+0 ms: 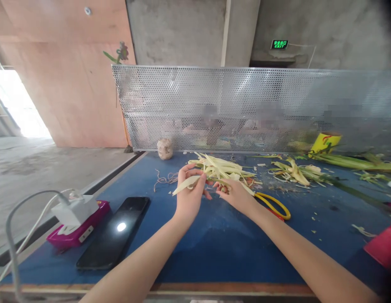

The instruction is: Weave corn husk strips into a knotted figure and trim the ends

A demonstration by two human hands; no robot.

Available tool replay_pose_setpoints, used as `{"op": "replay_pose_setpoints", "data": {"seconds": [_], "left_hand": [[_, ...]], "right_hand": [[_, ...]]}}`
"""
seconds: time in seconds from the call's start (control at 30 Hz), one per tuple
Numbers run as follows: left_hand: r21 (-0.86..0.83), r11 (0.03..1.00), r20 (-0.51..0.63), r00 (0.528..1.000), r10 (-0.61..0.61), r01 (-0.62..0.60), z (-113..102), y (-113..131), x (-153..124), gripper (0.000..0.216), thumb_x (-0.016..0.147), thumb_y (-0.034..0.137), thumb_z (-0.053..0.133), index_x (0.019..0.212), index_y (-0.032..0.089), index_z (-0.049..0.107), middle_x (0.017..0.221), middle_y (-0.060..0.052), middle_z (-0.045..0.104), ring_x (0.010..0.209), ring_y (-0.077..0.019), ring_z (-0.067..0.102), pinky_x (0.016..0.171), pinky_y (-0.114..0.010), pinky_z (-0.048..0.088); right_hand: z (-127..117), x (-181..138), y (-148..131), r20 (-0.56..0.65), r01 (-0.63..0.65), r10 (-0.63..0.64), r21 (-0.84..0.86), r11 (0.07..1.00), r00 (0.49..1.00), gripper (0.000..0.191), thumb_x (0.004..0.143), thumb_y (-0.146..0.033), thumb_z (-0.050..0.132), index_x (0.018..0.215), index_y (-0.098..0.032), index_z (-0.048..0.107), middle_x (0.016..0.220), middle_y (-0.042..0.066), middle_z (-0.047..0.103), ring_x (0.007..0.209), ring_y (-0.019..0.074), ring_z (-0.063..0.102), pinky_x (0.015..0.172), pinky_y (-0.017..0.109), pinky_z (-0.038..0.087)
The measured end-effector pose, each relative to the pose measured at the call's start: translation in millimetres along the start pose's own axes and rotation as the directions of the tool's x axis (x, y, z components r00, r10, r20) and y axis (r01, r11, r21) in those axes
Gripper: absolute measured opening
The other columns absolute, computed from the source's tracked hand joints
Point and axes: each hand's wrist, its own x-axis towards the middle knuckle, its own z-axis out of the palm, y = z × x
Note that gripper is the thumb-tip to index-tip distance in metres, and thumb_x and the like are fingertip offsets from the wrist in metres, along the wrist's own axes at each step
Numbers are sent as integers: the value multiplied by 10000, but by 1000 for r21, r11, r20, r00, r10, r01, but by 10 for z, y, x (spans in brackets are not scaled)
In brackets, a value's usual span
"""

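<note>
At far left I see a charger on a pink box (76, 229), then a black phone (115, 231) on the blue table (214, 248). My left hand (189, 194) pinches a pale leaf strip (186, 184) between thumb and fingers. My right hand (235, 194) curls against the strip pile (222, 167); I cannot tell its grip. Yellow-handled scissors (276, 204) lie just beyond.

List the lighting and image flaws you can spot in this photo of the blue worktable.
Head view: the doorway at left is blown out white; a glare spot sits on the phone; figures behind the mesh screen are blurred; the right corners darken; the left hand and its pale strip are sharp.
</note>
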Motion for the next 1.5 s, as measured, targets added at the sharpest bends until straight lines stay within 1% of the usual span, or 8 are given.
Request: {"op": "replay_pose_setpoints", "data": {"seconds": [0.2,0.5,0.6,0.73,0.83,1.13,1.33,1.5], "left_hand": [[-22,1000,-36,999,15,-16,-38,41,25,367,738,239,602,1027,218,378,849,1,499,638,-137,618,349,-176,463],[8,1000,17,1000,19,-20,-23,4,28,381,730,237,608,1021,213,363,859,-1,484,660,-152,631,363,-195,496],[32,999,73,997,20,-22,-30,-16,21,419,718,216,616,1048,216,356,891,-14,484,701,-174,638,373,-212,512],[62,998,151,988,-19,10,-37,-55,8,421,718,196,606,1068,217,371,922,-30,491,737,-176,623,399,-234,531],[88,994,215,973,-83,66,-30,-92,-13,417,730,198,587,1089,215,376,938,-46,500,785,-188,608,429,-248,538],[-30,935,477,827,-297,353,-19,-32,-79,577,607,70,551,1146,253,453,1114,-88,525,1017,-260,542,634,-326,540],[-191,764,622,678,-392,617,-84,40,25,539,695,423,461,1189,209,474,1200,-136,530,1071,-329,524,728,-479,500],[-185,714,648,630,-428,675,-74,45,33,598,722,549,458,1220,219,431,1205,-145,534,1021,-333,566,703,-461,502]], "right_hand": [[53,25,-48,-59,5,7,192,981,998,224,773,-105,483,951,-183,595,928,32,675,806,131,629,767,257,469],[-481,1,66,-148,-117,189,394,911,971,239,842,-292,375,938,-146,538,773,67,641,603,144,584,558,269,474],[-520,-27,-111,-52,-88,126,464,881,991,272,842,-331,394,1050,-182,486,761,37,610,545,123,536,498,245,443],[-431,-41,-195,-148,75,-41,228,971,988,283,775,-292,515,1042,-201,532,723,15,537,589,132,498,528,255,428],[-348,-42,-131,-134,62,-24,292,954,991,271,787,-303,512,1034,-195,538,674,1,527,554,126,498,504,250,427],[-352,-178,-27,-102,6,48,473,881,994,147,813,-208,434,923,-208,532,737,12,630,662,151,621,599,266,486],[-396,-245,-4,-170,37,30,377,925,985,169,809,-185,429,938,-216,534,754,0,627,613,119,601,562,229,465],[-452,-290,-69,-269,66,-23,153,986,963,177,797,-160,442,925,-224,548,728,-18,611,512,92,506,514,214,404]]}}
